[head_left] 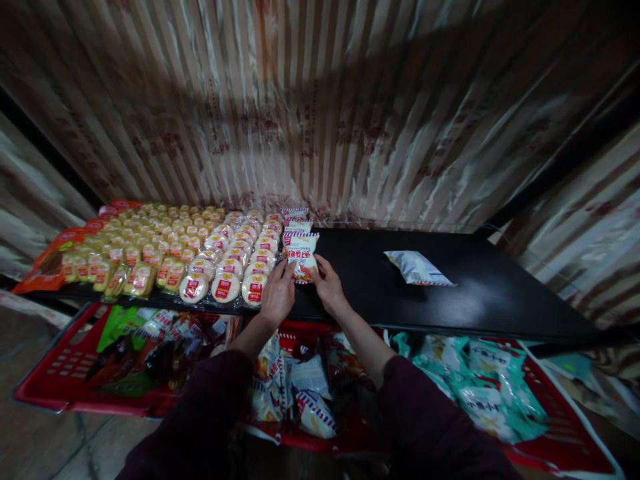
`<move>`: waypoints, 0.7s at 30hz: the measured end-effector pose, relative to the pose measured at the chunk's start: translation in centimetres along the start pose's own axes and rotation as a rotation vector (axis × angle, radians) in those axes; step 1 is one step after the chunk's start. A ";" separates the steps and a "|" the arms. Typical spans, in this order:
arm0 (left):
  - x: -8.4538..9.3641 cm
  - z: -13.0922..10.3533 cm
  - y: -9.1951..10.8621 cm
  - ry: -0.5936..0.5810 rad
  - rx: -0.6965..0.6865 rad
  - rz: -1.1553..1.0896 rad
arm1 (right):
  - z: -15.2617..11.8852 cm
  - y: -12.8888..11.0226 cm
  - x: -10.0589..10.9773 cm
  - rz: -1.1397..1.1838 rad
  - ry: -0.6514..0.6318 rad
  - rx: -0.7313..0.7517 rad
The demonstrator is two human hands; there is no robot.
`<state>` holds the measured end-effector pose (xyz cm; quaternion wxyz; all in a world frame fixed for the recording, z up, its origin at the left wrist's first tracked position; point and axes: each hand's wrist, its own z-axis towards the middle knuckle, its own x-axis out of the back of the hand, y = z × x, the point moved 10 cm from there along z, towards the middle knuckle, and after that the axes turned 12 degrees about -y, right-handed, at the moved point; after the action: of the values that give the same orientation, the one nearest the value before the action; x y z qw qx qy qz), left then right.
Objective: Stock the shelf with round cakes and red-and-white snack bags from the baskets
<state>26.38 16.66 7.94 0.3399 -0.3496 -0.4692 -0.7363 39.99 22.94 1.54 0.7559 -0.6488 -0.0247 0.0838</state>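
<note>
Both hands hold a white snack bag (301, 251) with red lettering and a striped top edge, over the black shelf (350, 280). My left hand (279, 291) grips its lower left side, and my right hand (329, 285) its lower right side. Behind it, similar bags (296, 215) form a short row toward the wall. Round white rice crackers (225, 287) in clear wrappers stand in rows directly left of the bag. A single white bag (417, 267) lies flat on the shelf to the right.
Yellow packets (140, 277) and orange bags (53, 260) fill the shelf's left part. Below the front edge are a left red basket (45, 383), a middle red basket (287, 437) with striped bags, and a right basket (575, 427) with teal bags (483, 393). A striped sheet (310, 120) hangs behind.
</note>
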 end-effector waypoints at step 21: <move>-1.9 -0.2 0.7 -0.138 -0.016 -0.032 | 1.2 -0.3 -0.1 -0.472 -0.027 0.037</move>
<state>27.94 16.61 6.59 0.2921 -0.3945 -0.4912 -0.7196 39.77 24.03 2.02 0.7658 -0.6101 -0.1842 -0.0859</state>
